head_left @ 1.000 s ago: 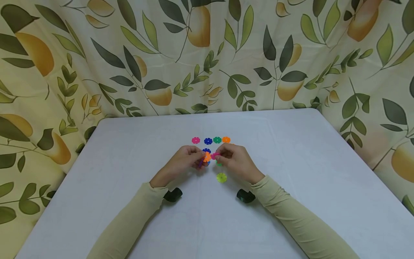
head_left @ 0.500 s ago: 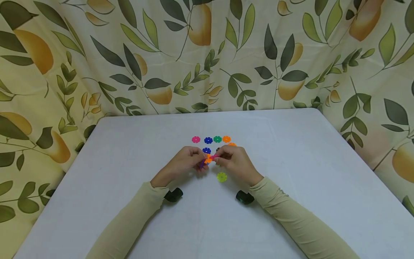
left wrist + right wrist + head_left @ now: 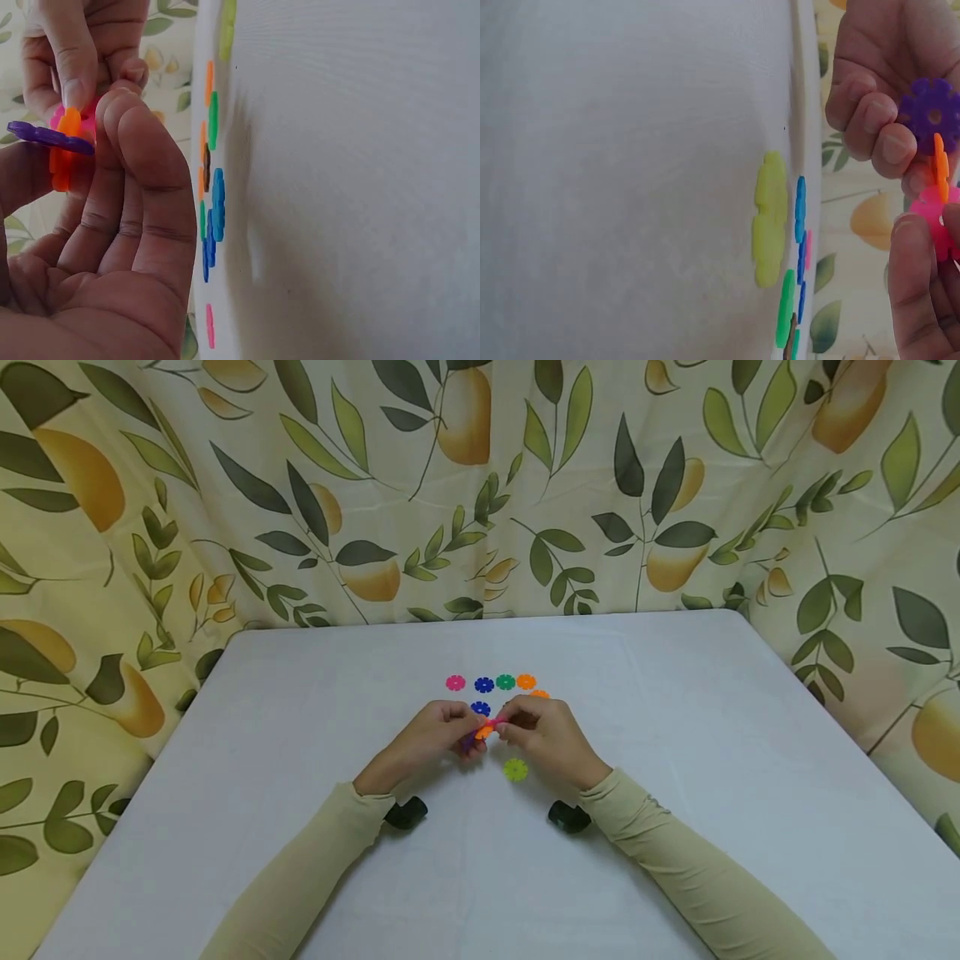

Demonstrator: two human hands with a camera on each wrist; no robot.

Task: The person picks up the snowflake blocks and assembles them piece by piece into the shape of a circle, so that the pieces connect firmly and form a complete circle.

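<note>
Above the middle of the table, my left hand [image 3: 438,731] pinches a joined pair of notched plastic discs, one purple [image 3: 930,116] and one orange [image 3: 940,166]. The purple disc stands crosswise to the orange one, as the left wrist view shows. My right hand [image 3: 551,735] pinches a pink notched disc [image 3: 936,217] between thumb and fingertips. Its edge meets the orange disc's edge, the two standing at an angle to each other. In the head view the fingers cover much of all three discs.
Beyond the hands, more flower-shaped discs lie on the white table [image 3: 645,860]: pink [image 3: 455,682], dark blue [image 3: 484,685], green [image 3: 506,682] and orange [image 3: 527,681]. A yellow-green disc [image 3: 515,770] lies nearer me. Behind the table hangs a leaf-patterned curtain [image 3: 555,485].
The pink disc has come leftward from just apart to meet the orange disc. The orange disc has tilted, and both hands have drawn slightly closer together.
</note>
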